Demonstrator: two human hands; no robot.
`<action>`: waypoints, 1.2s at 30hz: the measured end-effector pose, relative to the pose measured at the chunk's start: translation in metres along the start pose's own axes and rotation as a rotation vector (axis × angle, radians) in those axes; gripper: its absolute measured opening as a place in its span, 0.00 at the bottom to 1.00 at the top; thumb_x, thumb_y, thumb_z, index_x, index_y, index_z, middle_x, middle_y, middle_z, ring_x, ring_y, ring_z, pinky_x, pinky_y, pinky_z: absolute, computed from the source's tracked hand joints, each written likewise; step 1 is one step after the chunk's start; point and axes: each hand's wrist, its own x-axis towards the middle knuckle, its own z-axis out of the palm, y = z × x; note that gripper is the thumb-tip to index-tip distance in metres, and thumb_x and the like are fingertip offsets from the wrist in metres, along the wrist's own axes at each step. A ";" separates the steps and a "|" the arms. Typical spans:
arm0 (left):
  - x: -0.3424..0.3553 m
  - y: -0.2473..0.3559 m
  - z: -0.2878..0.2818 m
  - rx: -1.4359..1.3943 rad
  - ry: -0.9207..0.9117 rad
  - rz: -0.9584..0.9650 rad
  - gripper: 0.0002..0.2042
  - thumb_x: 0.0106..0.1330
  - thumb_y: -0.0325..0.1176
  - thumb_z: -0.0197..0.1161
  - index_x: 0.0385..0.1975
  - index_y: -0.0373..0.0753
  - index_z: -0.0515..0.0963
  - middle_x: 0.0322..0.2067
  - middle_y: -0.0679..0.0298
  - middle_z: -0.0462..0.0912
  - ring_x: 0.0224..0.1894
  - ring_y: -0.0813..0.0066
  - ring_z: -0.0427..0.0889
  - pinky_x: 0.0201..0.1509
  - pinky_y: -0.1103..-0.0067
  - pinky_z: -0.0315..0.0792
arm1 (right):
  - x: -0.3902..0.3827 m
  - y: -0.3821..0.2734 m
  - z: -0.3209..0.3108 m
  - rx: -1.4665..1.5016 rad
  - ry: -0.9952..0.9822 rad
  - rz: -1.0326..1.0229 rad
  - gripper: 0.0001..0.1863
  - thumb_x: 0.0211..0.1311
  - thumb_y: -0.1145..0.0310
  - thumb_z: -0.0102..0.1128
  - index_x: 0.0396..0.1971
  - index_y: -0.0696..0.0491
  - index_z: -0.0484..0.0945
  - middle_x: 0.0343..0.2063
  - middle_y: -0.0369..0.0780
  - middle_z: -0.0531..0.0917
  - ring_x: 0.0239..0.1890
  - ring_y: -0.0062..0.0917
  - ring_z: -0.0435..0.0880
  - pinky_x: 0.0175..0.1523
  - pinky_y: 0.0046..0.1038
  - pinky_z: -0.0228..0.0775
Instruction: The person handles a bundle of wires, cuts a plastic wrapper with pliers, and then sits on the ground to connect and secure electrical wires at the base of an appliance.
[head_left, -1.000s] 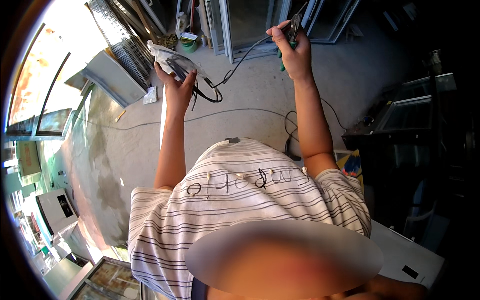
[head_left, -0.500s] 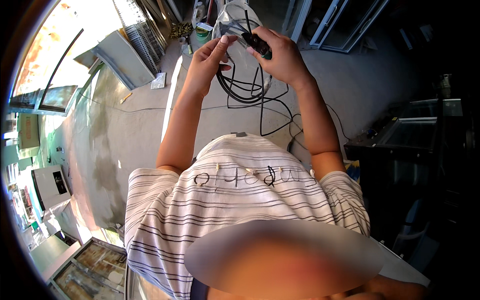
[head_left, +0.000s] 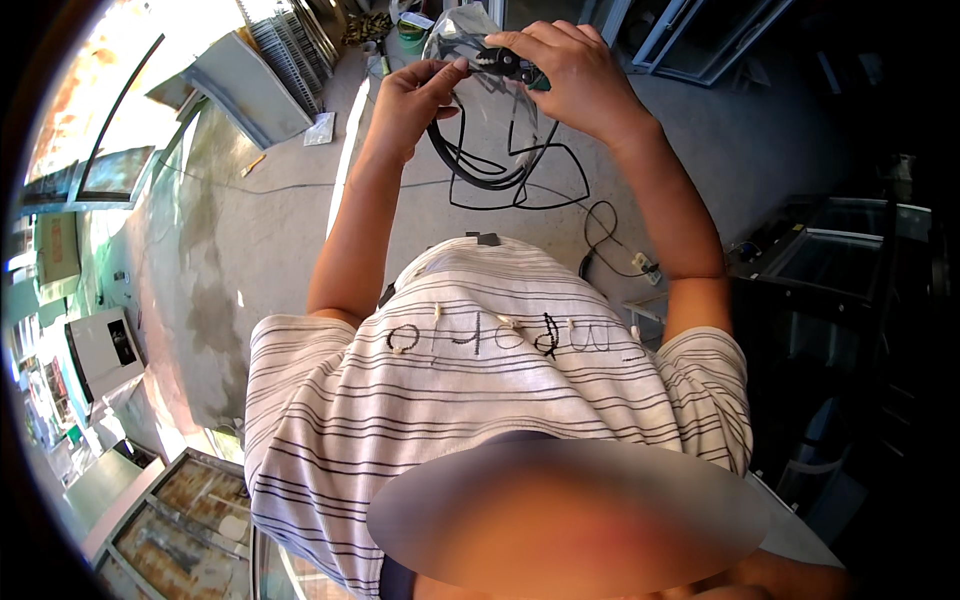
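A person in a striped shirt (head_left: 480, 400) is standing on a concrete floor (head_left: 250, 240) with both arms raised in front of the chest. The left hand (head_left: 415, 95) is pinching the edge of a clear plastic bag (head_left: 490, 90) between thumb and fingertips. The right hand (head_left: 575, 75) is gripping a small dark plug-like piece (head_left: 505, 65) at the bag's top, fingers curled around it. A coiled black cable (head_left: 490, 165) is hanging in loops inside and below the bag, between the two hands. Metal window frames (head_left: 270, 70) are leaning further off, beyond the left hand.
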 end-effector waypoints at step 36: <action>-0.015 -0.017 0.033 -0.149 0.485 0.287 0.13 0.58 0.33 0.74 0.34 0.31 0.80 0.33 0.66 0.79 0.31 0.80 0.82 0.34 0.85 0.80 | -0.047 -0.069 -0.020 1.755 -0.413 0.939 0.34 0.62 0.53 0.60 0.60 0.63 0.69 0.48 0.41 0.80 0.46 0.19 0.75 0.44 0.23 0.65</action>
